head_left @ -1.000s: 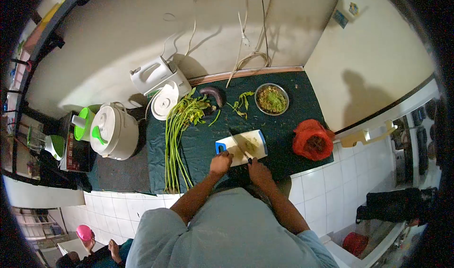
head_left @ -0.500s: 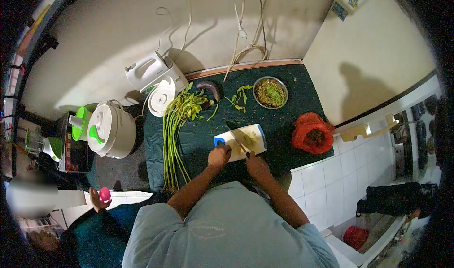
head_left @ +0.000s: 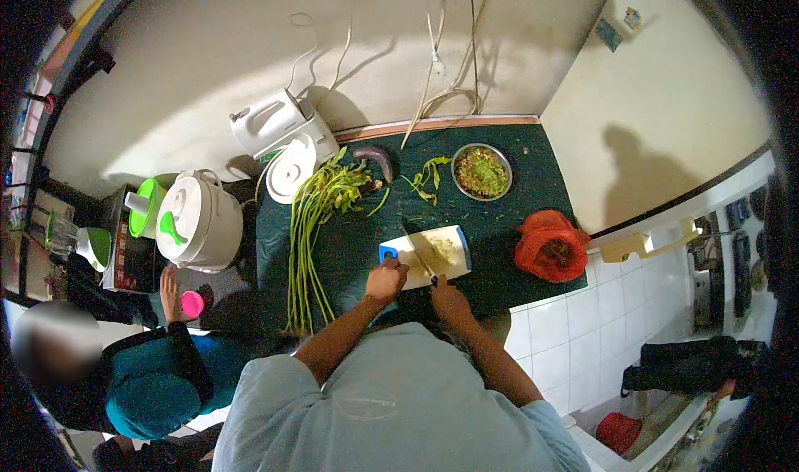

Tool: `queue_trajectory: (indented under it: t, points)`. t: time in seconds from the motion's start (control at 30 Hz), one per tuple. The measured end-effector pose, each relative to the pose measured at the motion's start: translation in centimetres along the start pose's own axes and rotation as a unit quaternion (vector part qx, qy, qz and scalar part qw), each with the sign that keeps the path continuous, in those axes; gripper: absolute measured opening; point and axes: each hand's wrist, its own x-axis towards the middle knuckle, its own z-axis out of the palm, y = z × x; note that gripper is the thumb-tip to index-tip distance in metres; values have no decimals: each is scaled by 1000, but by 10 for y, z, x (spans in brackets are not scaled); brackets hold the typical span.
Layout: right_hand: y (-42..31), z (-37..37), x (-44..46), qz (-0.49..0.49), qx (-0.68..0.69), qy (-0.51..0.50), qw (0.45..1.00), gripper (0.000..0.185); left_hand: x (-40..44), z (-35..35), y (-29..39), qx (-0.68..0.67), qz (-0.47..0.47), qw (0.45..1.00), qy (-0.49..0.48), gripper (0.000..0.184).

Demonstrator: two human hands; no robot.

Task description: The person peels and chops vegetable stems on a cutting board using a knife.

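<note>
A white cutting board with blue ends lies on the dark green cloth, carrying finely chopped pale green bits. My left hand is closed on the board's blue left end. In my right hand is the handle of a knife, its blade slanting across the board toward the upper left. Beyond the board stands a metal bowl of chopped greens. Left of the board lies a bunch of long-stemmed leafy greens, near a purple eggplant.
A red plastic bag sits at the right edge. A white hand mixer, a round white lid and a rice cooker stand left. A co-worker's hand is beside a pink round object.
The co-worker has leaned in, bringing the pink object from the air to the counter's edge. My hands stay at the board with the knife, and the view has shifted slightly.
</note>
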Motion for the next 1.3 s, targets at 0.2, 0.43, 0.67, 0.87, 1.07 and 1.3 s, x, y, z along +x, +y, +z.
queue_trajectory:
  t: [0.2,0.43,0.67,0.87,1.07,1.3]
  points:
    - [8,8,3,5,-32,5,999,43,9,-3,-5,1,-22,1000,0,14]
    - [35,17,7,-71,-64,99,990,44,29,3,-12,36,-16,999,-37,15]
    - [32,8,-1,92,14,62,994,44,45,2,-15,-6,55,998,-26,16]
    - [23,5,-11,57,-23,59,996,47,55,17,-22,-91,81,992,7,20]
    - [10,1,-4,83,-24,16,996,46,62,5,-15,-63,114,991,24,25]
    - [22,25,13,72,2,37,997,44,63,27,-18,-35,94,993,57,27]
